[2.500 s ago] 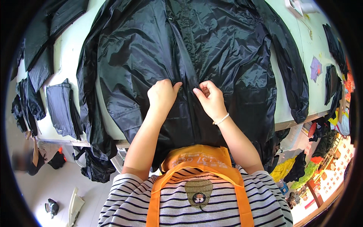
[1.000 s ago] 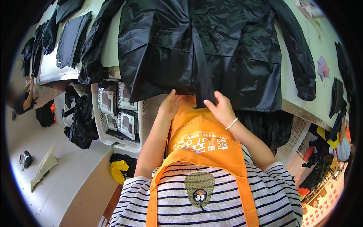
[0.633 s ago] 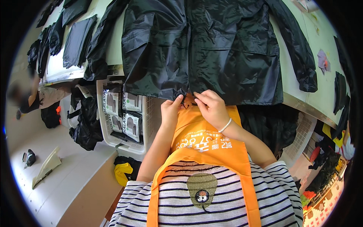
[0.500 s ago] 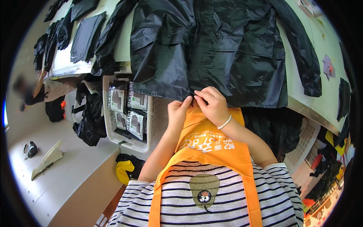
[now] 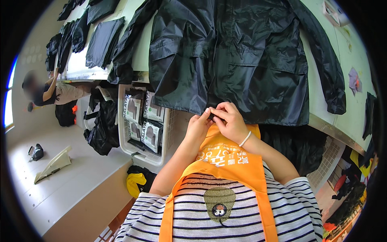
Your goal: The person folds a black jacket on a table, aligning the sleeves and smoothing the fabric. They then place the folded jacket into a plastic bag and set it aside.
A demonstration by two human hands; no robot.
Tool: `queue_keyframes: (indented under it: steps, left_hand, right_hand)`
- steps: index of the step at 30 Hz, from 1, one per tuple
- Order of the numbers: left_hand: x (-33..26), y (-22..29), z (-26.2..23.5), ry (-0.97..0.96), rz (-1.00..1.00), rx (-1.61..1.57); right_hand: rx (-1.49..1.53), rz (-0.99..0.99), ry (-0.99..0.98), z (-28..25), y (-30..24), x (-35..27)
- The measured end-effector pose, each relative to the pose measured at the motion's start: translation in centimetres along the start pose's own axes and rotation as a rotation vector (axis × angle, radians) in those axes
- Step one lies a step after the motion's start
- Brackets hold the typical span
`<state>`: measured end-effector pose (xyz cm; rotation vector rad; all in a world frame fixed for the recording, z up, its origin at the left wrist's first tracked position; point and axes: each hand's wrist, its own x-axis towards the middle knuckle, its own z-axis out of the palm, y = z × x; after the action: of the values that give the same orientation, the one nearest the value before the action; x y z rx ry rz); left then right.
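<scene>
A shiny black jacket (image 5: 262, 52) lies spread front up, its sleeves out to either side and its bottom hem hanging over the near table edge. At the hem, where the two front halves meet, my left hand (image 5: 199, 126) is closed with thumb and fingers on the black fabric. My right hand (image 5: 231, 123), wearing a white beaded bracelet (image 5: 244, 138), pinches the same spot from the other side. The fingertips of both hands meet there and cover whatever small part of the front opening lies between them. An orange apron (image 5: 215, 145) hangs just below.
Left of my hands, a white basket (image 5: 122, 121) holds several packaged garments (image 5: 152, 136). Folded black garments (image 5: 105, 42) lie on the pale table (image 5: 139, 56). A person (image 5: 48, 89) stands at the far left. Under the table's right side are black fabric (image 5: 296, 147) and another white basket (image 5: 328, 161).
The view has shifted slightly, so the scene sits lower and to the right. My fingers have drawn closer together at the hem, with the right fingers more curled.
</scene>
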<state>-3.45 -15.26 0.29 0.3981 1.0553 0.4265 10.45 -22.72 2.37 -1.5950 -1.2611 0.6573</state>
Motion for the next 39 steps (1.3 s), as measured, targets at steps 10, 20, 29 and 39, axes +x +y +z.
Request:
queue_keyframes:
  steps: [10, 20, 29, 39]
  left_hand:
    - [3.1, 0.2, -6.9, 0.277, 0.156, 0.212]
    - [7.3, 6.4, -12.3, 0.29, 0.07, 1.787]
    - [5.1, 15.5, 21.7, -0.375, 0.412, 0.93]
    - [-19.7, 21.2, 22.1, -0.98, 1.027, 0.773]
  right_hand:
    - [-0.599, -0.095, 0.654, -17.2, 9.5, 11.2]
    - [-0.694, 0.72, 0.402, -36.5, 20.5, 11.2]
    - [0.233, -0.207, -0.226, -13.0, -2.8, 8.7]
    - [0.504, 0.444, -0.058, -17.4, 7.7, 6.7]
